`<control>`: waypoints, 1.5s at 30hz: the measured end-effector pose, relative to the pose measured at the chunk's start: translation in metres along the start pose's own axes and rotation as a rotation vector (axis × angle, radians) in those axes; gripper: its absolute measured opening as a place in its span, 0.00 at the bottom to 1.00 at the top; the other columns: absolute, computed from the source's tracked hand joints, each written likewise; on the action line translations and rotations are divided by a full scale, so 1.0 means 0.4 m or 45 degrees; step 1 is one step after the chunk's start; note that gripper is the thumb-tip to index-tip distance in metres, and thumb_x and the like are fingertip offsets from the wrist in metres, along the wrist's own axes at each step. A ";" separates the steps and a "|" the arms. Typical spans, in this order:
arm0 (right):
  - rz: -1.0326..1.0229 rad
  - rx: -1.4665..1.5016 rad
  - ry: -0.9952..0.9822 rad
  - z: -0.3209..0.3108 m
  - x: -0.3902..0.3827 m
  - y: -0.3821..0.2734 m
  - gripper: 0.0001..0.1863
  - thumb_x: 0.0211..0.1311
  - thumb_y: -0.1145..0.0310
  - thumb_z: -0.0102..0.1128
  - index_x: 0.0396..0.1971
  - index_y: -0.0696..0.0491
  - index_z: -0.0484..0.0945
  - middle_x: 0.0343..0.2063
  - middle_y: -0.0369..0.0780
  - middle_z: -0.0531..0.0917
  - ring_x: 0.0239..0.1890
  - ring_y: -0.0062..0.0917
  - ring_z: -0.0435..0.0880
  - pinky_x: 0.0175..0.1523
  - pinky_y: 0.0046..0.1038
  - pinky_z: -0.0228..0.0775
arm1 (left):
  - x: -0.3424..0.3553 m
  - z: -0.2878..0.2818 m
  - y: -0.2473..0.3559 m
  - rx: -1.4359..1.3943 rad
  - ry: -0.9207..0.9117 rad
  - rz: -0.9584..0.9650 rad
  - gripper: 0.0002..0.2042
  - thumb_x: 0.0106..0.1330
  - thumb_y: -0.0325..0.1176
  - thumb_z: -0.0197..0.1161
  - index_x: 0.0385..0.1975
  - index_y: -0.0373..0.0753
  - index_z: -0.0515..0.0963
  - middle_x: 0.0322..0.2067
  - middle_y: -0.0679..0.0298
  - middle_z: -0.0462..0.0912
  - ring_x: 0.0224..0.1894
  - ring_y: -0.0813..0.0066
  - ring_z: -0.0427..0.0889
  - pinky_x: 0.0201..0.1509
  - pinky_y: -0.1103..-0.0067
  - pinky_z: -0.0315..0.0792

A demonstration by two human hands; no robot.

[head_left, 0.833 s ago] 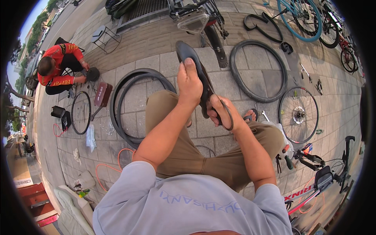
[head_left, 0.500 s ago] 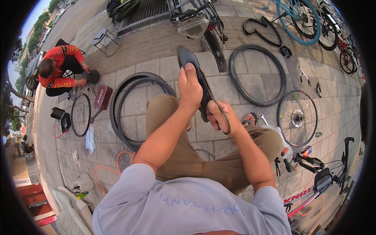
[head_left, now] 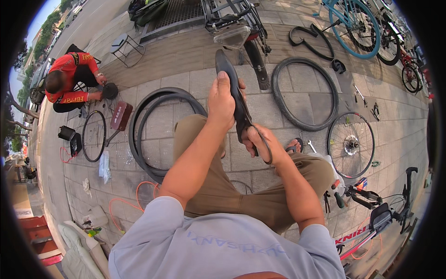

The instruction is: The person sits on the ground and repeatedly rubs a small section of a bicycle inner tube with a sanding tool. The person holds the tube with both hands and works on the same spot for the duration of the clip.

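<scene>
Both hands grip a long, dark rubber piece (head_left: 239,109), which tilts from upper left to lower right above my knees. It is broad at its far end and narrows toward me; its exact kind does not show. My left hand (head_left: 221,103) is closed round the middle, thumb on top and fingertips showing on the far side. At the lower end my right hand (head_left: 263,143) pinches it, partly hiding that end. A thin dark loop (head_left: 268,151) hangs round the right hand's fingers and palm edge.
Two black tyres (head_left: 137,139) lie left of my legs, another tyre (head_left: 275,87) and a spoked wheel (head_left: 330,145) to the right. Ahead stands a bicycle's rear rack (head_left: 234,18). A wrench (head_left: 312,146) lies by my foot. A person in red (head_left: 69,79) sits at far left.
Both hands have come slightly nearer me with the dark rubber piece. Its far end has swung a little right and stands more upright; left fingertips now show beyond it.
</scene>
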State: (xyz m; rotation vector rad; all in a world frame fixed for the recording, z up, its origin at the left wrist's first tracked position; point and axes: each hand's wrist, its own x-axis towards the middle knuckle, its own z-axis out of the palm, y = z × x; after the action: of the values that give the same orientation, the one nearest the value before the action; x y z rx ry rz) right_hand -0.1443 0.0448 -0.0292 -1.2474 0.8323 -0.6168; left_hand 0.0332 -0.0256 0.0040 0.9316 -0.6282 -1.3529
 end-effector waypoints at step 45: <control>0.101 0.062 0.064 0.025 -0.014 -0.033 0.39 0.74 0.28 0.49 0.34 0.56 0.73 0.18 0.30 0.68 0.17 0.16 0.67 0.22 0.23 0.61 | -0.017 0.018 -0.030 0.045 0.162 0.163 0.23 0.86 0.52 0.44 0.37 0.38 0.71 0.28 0.63 0.79 0.21 0.75 0.76 0.26 0.76 0.76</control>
State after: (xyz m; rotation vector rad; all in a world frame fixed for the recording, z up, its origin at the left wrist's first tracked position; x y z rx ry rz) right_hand -0.1387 0.0520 -0.0142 -1.1529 0.8995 -0.6033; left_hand 0.0199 -0.0198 -0.0013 0.9813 -0.6057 -1.1630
